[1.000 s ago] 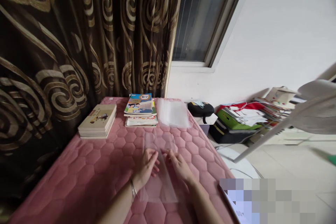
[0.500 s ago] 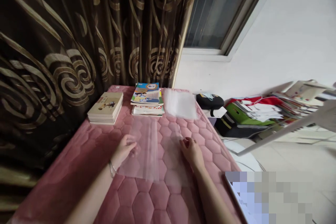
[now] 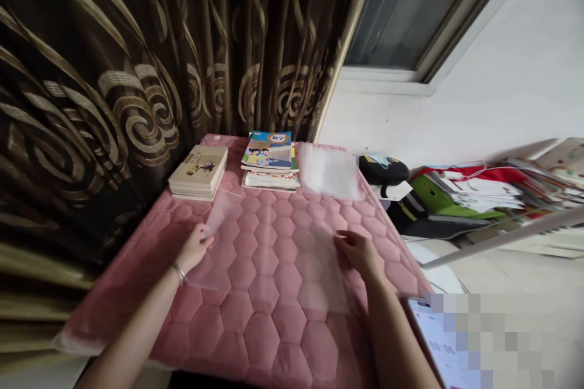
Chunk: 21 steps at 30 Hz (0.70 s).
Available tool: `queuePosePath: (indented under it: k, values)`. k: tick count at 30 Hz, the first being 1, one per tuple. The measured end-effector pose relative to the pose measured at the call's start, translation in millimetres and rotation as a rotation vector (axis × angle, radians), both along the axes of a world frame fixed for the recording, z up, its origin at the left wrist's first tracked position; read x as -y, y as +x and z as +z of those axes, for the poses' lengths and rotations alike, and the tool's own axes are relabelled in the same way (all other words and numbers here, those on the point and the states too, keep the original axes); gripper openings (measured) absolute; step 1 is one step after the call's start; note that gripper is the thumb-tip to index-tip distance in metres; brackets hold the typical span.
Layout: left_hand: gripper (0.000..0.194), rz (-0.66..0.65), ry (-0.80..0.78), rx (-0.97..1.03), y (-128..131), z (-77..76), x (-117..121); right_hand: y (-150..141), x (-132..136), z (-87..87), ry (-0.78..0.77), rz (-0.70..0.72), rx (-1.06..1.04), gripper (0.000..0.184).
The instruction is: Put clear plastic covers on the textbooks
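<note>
Head view, the only one supplied: a clear plastic cover lies over the pink quilted cloth, in the near middle between the two hands, its outline faint against the pattern. The left hand pinches the left part of the cover between thumb and fingers, and a flap there is raised off the cloth. The right hand is at the cover's right edge with its fingers bent; whether they pinch the film or merely rest on it cannot be told. The hands are set well apart, one to each side, presumably to draw the thin film out flat and keep it from folding over. Beyond them, along the far side, are three piles: pale books at left, colourful books in the middle, and a stack of clear sheets at right, just beside the colourful books. This arrangement appears intended to sort the items by kind and leave the near cloth free for working. A phone lies at the near right edge, its screen lit, apparently so that it can be read.
</note>
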State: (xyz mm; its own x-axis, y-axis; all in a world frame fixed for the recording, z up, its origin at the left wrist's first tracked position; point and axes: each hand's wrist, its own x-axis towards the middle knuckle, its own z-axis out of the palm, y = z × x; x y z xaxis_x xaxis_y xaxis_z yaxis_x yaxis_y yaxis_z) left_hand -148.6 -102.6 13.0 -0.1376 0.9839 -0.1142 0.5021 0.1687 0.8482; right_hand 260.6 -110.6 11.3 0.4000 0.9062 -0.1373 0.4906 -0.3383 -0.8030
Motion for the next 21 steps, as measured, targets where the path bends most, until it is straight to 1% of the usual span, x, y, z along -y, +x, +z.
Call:
queuePosePath:
  k: [4,7,9,10,11,12,14,16,18,19,21]
  values:
    - [0.016,0.000,0.069,-0.382,1.9,-7.4,-0.3,-5.5,-0.2,-3.6,0.009,0.005,0.108,0.036]
    - [0.030,0.014,0.090,-0.669,7.3,-8.0,3.0,-7.3,-1.1,-10.1,0.028,0.009,0.162,0.036]
    - [0.041,0.048,0.169,-0.820,20.6,-6.7,8.4,-6.6,-1.5,-15.4,0.041,0.021,0.192,0.038]
    - [0.044,0.042,0.233,-0.861,31.4,-5.7,11.9,-6.1,-1.6,-18.0,0.054,0.031,0.201,0.039]
    - [0.045,0.009,0.302,-0.870,45.1,-4.7,15.7,-5.7,-1.7,-20.4,0.069,0.045,0.210,0.041]
    - [0.044,-0.087,0.369,-0.836,61.0,-3.8,19.8,-5.4,-1.6,-22.4,0.083,0.063,0.220,0.042]
    - [0.039,-0.356,0.471,-0.735,95.8,-2.2,27.9,-5.4,-1.2,-24.5,0.096,0.100,0.246,0.044]
    - [0.048,-0.594,0.498,-0.696,127.3,-1.9,35.1,-6.3,-0.6,-24.1,0.095,0.139,0.276,0.044]
    - [0.057,-0.703,0.442,-0.707,148.9,-3.7,40.4,-7.2,0.0,-22.2,0.098,0.173,0.308,0.043]
    - [0.060,-0.725,0.399,-0.722,155.3,-5.3,42.1,-7.3,0.2,-21.4,0.103,0.190,0.328,0.042]
    - [0.066,-0.729,0.326,-0.756,161.0,-9.5,43.8,-6.8,-0.1,-20.8,0.117,0.224,0.369,0.039]
